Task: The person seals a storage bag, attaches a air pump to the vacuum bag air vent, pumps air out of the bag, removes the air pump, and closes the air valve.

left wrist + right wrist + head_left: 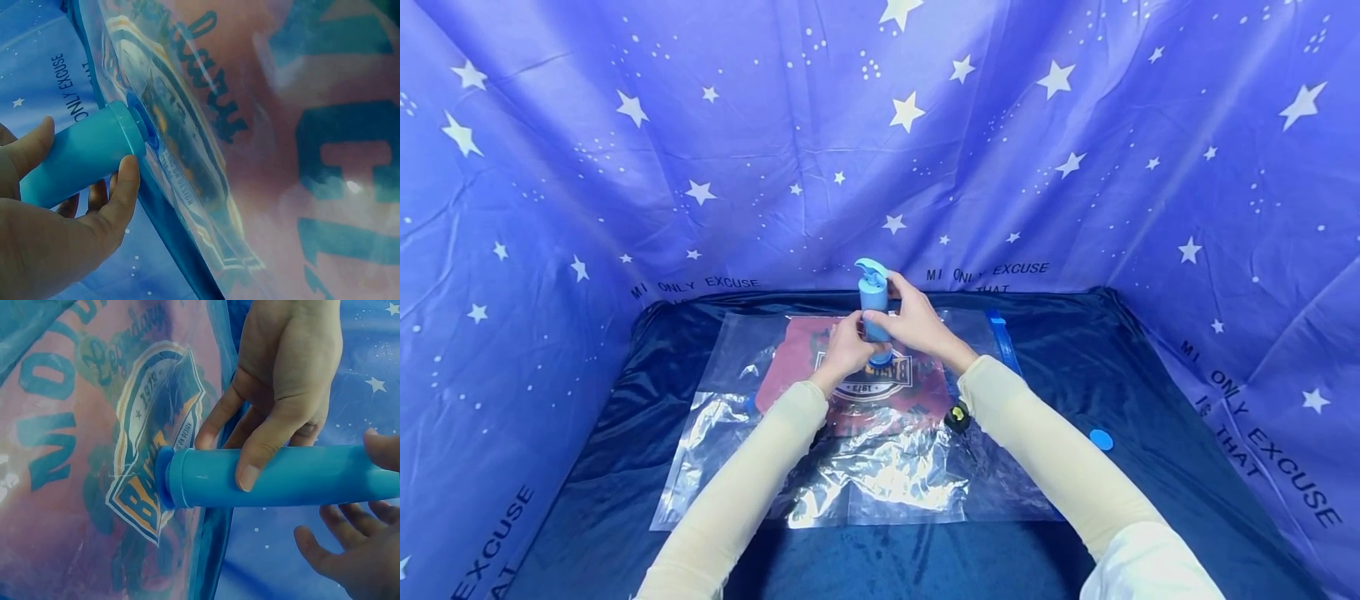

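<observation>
A blue hand pump point(873, 302) stands upright on the round valve point(165, 478) of a clear plastic storage bag point(715, 467). Inside the bag lies a pink garment point(786, 367) with printed lettering and a badge. My left hand point(847, 345) grips the pump's lower barrel, thumb and fingers on opposite sides, close above the valve. Higher up, my right hand point(919, 321) holds the barrel, with its fingers behind and thumb in front. A lighter blue flap point(871, 267) tilts up at the pump's top. In the right wrist view both hands are around the barrel.
On the dark blue cloth point(1150, 500) a flat blue disc point(1101, 439) lies to the right of the bag. A small dark round thing with a yellow-green centre point(957, 415) is beside my right forearm. Starry blue curtains point(820, 125) enclose the back and sides.
</observation>
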Available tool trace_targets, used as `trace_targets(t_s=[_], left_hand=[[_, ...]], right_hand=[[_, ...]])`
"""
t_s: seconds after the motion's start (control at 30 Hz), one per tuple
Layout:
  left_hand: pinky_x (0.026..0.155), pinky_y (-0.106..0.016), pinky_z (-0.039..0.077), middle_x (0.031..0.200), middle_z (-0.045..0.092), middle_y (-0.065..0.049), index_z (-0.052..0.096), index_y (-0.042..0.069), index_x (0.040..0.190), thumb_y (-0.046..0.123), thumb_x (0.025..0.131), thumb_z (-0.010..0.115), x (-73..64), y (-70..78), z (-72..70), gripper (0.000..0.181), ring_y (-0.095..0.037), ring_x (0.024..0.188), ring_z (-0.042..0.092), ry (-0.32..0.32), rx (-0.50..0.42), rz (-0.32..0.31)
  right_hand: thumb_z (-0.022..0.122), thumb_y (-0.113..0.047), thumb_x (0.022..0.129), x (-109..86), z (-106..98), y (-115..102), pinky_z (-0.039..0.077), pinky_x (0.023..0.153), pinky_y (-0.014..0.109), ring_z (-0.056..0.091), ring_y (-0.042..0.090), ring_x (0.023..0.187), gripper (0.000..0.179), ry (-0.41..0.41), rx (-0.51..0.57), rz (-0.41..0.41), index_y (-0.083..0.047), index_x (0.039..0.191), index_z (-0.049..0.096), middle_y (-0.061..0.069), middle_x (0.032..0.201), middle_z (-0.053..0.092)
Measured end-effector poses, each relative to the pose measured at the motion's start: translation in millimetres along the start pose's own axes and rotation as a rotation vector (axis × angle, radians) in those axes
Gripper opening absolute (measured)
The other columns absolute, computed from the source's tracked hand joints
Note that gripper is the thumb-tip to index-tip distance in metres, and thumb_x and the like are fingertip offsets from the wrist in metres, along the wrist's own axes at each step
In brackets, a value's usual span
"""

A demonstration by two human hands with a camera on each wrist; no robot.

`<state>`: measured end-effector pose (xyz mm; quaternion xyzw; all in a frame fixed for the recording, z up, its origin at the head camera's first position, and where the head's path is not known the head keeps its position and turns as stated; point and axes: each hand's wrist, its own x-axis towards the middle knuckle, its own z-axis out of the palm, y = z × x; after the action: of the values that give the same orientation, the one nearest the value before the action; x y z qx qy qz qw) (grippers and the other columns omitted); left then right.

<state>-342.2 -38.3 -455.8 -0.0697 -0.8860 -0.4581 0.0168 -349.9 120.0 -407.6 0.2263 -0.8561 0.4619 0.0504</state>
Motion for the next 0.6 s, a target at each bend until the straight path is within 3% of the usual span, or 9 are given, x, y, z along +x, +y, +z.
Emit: trace_targets(t_s=[0.2, 0.47, 0.6], left_hand=[[0.125, -0.05, 0.017, 0.118, 0.072, -0.014, 0.062, 0.004, 0.138, 0.014, 0.085, 0.09, -0.2, 1.0, -1.0, 0.06, -0.033, 0.111, 0.066, -0.006, -0.034, -0.026], [0.127, -0.053, 0.015, 0.11, 0.074, -0.014, 0.064, 0.002, 0.134, 0.016, 0.085, 0.09, -2.2, 2.6, -1.2, 0.057, -0.033, 0.106, 0.067, 0.0, 0.003, -0.007], [0.124, -0.051, 0.022, 0.111, 0.073, -0.014, 0.065, 0.003, 0.134, 0.016, 0.085, 0.09, -1.5, 1.8, -0.1, 0.057, -0.032, 0.105, 0.066, -0.001, 0.002, -0.01]], right_hand=[[0.071, -0.013, 0.102, -1.4, -1.1, -6.2, 0.053, 0.101, 0.052, 0.061, 0.034, 0.127, 0.065, -0.023, 0.047, -0.013, -0.006, 0.159, 0.04, 0.018, 0.138, 0.062], [0.083, -0.026, 0.094, 1.9, 3.6, -3.3, 0.053, 0.09, 0.045, 0.061, 0.029, 0.113, 0.076, 0.052, -0.061, 0.017, -0.005, 0.156, 0.045, 0.014, 0.13, 0.064], [0.083, -0.026, 0.094, 0.7, 2.1, -4.7, 0.053, 0.097, 0.049, 0.06, 0.031, 0.122, 0.079, 0.039, -0.018, 0.039, -0.007, 0.158, 0.042, 0.015, 0.136, 0.062]])
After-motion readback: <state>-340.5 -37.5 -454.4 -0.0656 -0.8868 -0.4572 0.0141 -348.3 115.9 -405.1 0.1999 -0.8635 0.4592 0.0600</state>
